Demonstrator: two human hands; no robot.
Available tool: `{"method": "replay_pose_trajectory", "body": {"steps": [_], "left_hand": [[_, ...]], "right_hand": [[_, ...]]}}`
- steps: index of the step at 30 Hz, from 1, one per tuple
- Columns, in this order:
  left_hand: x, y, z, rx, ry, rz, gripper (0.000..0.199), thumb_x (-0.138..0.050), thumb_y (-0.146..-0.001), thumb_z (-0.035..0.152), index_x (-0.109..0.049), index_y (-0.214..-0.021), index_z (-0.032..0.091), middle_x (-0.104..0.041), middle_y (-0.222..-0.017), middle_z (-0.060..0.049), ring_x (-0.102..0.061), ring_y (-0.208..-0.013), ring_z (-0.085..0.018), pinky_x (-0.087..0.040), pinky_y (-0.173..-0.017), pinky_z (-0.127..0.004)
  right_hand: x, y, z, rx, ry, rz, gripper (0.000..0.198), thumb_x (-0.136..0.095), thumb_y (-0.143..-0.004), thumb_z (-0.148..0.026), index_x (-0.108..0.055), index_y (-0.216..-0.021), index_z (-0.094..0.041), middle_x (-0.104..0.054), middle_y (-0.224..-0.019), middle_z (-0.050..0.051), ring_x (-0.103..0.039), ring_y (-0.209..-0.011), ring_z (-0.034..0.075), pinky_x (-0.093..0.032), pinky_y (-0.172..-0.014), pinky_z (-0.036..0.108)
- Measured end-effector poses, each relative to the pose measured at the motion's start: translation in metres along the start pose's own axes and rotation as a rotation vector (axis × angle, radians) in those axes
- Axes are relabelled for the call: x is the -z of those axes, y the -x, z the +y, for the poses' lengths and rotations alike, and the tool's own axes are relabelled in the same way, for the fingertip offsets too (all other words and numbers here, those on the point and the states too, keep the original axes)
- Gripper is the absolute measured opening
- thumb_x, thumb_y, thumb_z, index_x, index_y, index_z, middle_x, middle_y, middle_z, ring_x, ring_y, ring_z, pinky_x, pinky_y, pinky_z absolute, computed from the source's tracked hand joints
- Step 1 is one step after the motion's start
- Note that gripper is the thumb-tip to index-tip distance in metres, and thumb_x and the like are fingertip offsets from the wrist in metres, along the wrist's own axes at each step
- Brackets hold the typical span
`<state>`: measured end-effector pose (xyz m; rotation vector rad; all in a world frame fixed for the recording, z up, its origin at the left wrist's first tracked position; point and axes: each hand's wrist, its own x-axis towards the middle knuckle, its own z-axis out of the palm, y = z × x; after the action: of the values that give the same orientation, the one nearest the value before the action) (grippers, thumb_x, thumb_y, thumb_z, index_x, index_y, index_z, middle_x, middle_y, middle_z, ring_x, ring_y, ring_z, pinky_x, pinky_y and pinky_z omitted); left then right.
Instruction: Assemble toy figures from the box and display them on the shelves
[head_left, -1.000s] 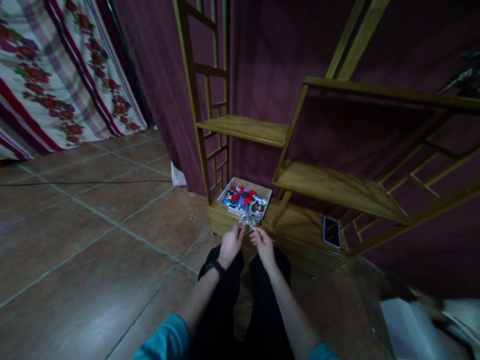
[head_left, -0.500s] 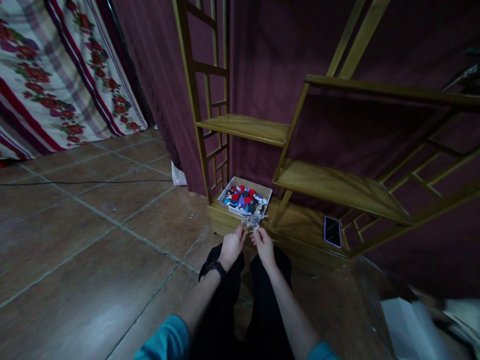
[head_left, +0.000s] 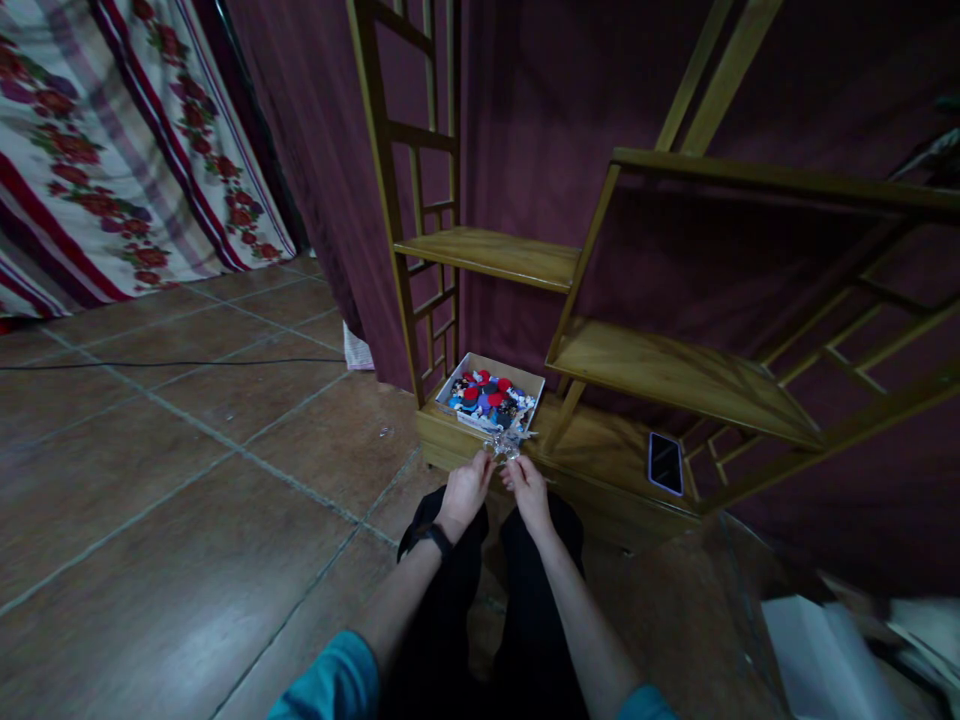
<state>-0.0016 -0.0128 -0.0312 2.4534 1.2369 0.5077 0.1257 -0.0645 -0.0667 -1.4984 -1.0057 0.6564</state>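
My left hand (head_left: 466, 490) and my right hand (head_left: 527, 488) are close together in front of the low shelf, fingers pinched. Between their fingertips is a clear, shiny crinkled plastic piece (head_left: 504, 443), which looks like a small transparent bag; both hands grip it. Its exact contents are too small to make out. Just beyond it, a shallow open cardboard box (head_left: 459, 372) stands on the shelf, full of small red, black, blue, purple and white pieces (head_left: 491, 393). The plastic overlaps the box's near edge in view.
A wooden shelf unit (head_left: 495, 258) rises around the box, its boards at several heights. A dark tablet or phone (head_left: 665, 464) lies on the low board to the right. A black cable (head_left: 187, 364) crosses the tiled floor; a white box-like object (head_left: 817, 650) is at lower right.
The clear plastic has shifted shape slightly between my fingertips. Both hands stay in nearly the same place, and the box has not moved.
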Motion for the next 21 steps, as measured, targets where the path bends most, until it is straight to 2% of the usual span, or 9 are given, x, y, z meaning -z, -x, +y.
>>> {"method": "replay_pose_trajectory", "body": {"steps": [8, 14, 21], "left_hand": [[-0.0026, -0.0008, -0.0015, 0.024, -0.004, 0.024, 0.029, -0.030, -0.090, 0.038, -0.049, -0.101, 0.019, -0.065, -0.080, -0.005, -0.064, -0.074, -0.017, -0.041, -0.062, -0.023], [-0.0023, -0.0012, -0.0010, 0.052, 0.025, 0.032, 0.028, -0.031, -0.090, 0.037, -0.049, -0.101, 0.018, -0.066, -0.084, -0.006, -0.064, -0.079, -0.017, -0.041, -0.066, -0.023], [0.0016, -0.0010, 0.0027, 0.113, 0.016, 0.006, 0.029, -0.032, -0.089, 0.036, -0.050, -0.102, 0.018, -0.066, -0.086, -0.007, -0.063, -0.081, -0.019, -0.041, -0.067, -0.024]], "right_hand": [[0.0006, 0.0000, 0.0016, 0.020, -0.052, -0.039, 0.028, -0.043, -0.083, -0.045, -0.059, -0.083, -0.022, -0.065, -0.074, 0.001, -0.058, -0.062, 0.014, -0.047, -0.057, 0.024], [0.0001, -0.0004, 0.0041, 0.009, -0.086, -0.063, 0.028, -0.044, -0.082, -0.043, -0.059, -0.093, -0.022, -0.066, -0.080, 0.003, -0.059, -0.066, 0.014, -0.047, -0.058, 0.025], [-0.0001, -0.0004, 0.0014, -0.026, -0.221, -0.086, 0.035, -0.047, -0.080, -0.048, -0.060, -0.096, -0.019, -0.067, -0.081, 0.005, -0.061, -0.068, 0.016, -0.048, -0.061, 0.027]]}}
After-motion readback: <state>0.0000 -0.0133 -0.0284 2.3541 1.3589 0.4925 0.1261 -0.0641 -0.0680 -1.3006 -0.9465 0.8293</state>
